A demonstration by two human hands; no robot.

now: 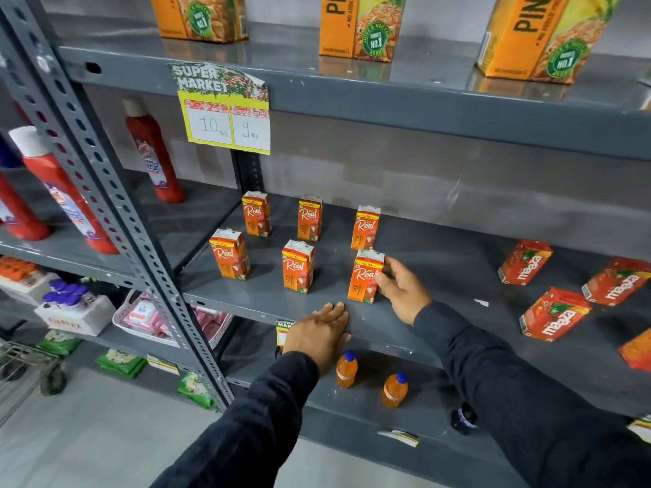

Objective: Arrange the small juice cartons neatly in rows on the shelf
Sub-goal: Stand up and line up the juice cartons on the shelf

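The right hand (396, 287) is gripping the front-right Real carton (366, 276), fingers wrapping its right side and thumb seemingly pressing its front, though the far side is hidden. The left hand (318, 334) is resting flat and open-fingered on the shelf (440, 262) edge, holding nothing. Five more Real cartons are standing left of and behind the fingers, completing two rows of three. The Maaza cartons (555, 315) are lying tilted well to the right; squaring this one, then reaching for those, is probably next.
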